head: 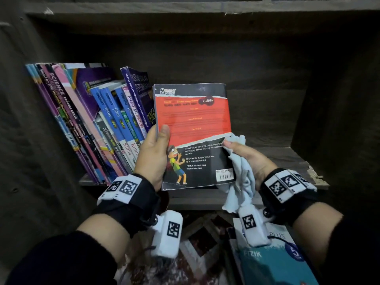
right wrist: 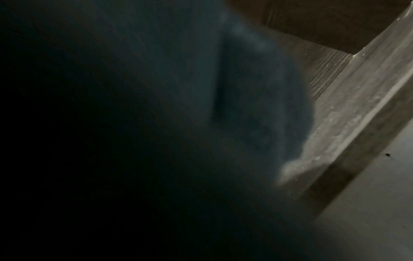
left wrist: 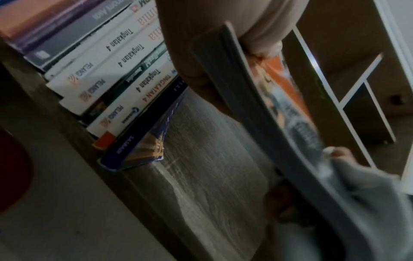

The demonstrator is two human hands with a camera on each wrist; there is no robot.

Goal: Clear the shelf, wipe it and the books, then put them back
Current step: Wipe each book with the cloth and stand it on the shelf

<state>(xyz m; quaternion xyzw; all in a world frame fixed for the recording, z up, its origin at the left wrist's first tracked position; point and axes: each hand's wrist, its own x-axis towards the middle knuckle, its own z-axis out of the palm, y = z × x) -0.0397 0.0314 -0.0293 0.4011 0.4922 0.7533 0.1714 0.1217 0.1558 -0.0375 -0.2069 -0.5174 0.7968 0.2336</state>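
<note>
Leaning books (head: 88, 120) block the shelf's (head: 287, 157) left; its right seems open.

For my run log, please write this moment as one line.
step: wiping book | left hand: holds red-black book | right hand: holds cloth against cover | shelf: leaning books at left

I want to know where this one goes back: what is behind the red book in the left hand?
Behind the red book lies bare shelf board and dark back panel; the leaning books stand left. The stretch directly behind it is covered.
</note>
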